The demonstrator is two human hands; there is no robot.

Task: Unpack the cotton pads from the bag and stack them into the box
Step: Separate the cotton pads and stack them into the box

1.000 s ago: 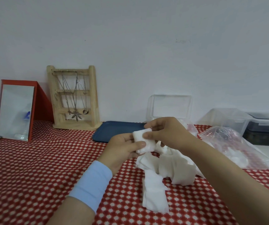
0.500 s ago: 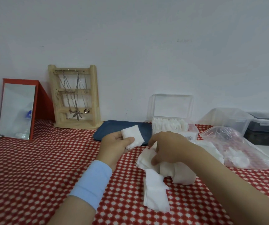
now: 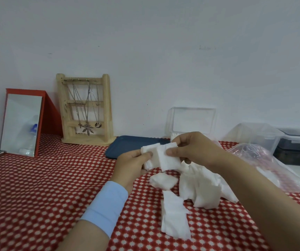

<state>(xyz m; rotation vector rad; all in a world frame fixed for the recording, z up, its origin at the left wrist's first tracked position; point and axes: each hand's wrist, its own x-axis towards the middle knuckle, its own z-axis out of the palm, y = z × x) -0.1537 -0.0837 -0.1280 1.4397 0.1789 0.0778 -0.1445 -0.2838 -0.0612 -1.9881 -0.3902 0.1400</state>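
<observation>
Both hands, the left (image 3: 133, 163) and the right (image 3: 194, 151), pinch pads (image 3: 161, 156) above the pile (image 3: 198, 189) on the tabletop (image 3: 37, 187).

right hand (image 3: 198, 151) up, pad (image 3: 170, 161) added to stack (image 3: 150, 149)

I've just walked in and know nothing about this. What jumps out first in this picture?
Two hands meet mid-frame: the left hand and right hand both pinch a small stack of white cotton pads. Below them, a loose pile of pads lies on the red-and-white tablecloth. At the back left, a wooden jewellery stand hung with necklaces stands by the wall.
</observation>
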